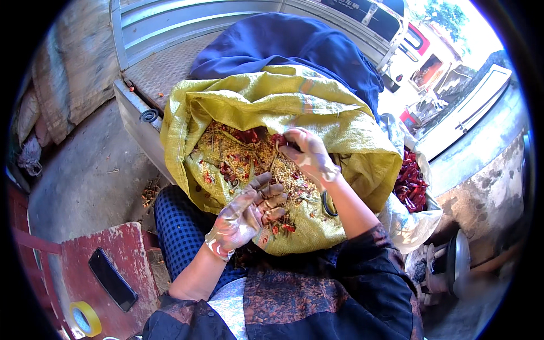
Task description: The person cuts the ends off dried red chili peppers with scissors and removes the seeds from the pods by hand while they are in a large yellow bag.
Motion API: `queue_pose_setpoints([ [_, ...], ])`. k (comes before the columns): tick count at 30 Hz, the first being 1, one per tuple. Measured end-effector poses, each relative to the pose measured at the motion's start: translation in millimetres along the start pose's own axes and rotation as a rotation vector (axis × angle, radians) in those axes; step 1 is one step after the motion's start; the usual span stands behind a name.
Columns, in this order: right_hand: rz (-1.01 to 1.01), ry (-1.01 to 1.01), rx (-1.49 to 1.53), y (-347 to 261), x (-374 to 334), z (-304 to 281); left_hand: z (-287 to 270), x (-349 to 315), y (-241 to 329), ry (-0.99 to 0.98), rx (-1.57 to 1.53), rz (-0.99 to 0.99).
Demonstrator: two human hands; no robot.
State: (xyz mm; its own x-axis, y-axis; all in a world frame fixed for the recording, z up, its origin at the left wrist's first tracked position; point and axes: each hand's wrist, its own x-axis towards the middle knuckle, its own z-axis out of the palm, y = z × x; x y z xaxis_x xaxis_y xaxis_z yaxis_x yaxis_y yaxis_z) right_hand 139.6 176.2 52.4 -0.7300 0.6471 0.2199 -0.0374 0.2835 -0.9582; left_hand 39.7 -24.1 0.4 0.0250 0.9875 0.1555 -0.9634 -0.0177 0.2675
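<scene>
A yellow woven sack [294,107] lies open across my lap, with yellow seeds [283,170] and bits of dried chili and stem inside its mouth. My right hand [310,156], in a thin pale glove, pinches a dark red dried chili [277,140] between thumb and fingers over the sack. Nearer to me, my left hand [245,214] is palm up with its fingers apart, also gloved and holding nothing. More dried chilies [248,136] lie at the far side of the seeds. A dark ring-shaped handle [328,204] shows partly beside my right wrist; the rest is hidden.
At right stands a white bag [405,226] of red dried chilies [411,182]. Blue cloth [283,39] lies behind the sack on a metal truck bed [161,73]. A worn red stool [116,243] at lower left carries a black phone [112,279] and yellow tape roll [85,319].
</scene>
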Motion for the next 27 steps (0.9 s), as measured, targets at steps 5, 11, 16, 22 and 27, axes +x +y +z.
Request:
queue_pose_setpoints([
  [5,0.204,-0.024,0.072,-67,-52,21,22,5,2,0.131,0.395,0.230],
  [11,0.240,-0.027,0.060,-64,-80,20,29,13,-6,0.295,1.261,0.350],
  [16,0.091,-0.101,-0.026,-59,-89,33,27,10,-8,0.208,1.230,0.330],
  [22,0.543,-0.039,0.185,-75,-84,32,21,6,-7,0.125,0.852,0.135],
  [27,0.521,-0.089,0.149,-87,-88,40,7,4,-9,0.088,0.920,0.140],
])
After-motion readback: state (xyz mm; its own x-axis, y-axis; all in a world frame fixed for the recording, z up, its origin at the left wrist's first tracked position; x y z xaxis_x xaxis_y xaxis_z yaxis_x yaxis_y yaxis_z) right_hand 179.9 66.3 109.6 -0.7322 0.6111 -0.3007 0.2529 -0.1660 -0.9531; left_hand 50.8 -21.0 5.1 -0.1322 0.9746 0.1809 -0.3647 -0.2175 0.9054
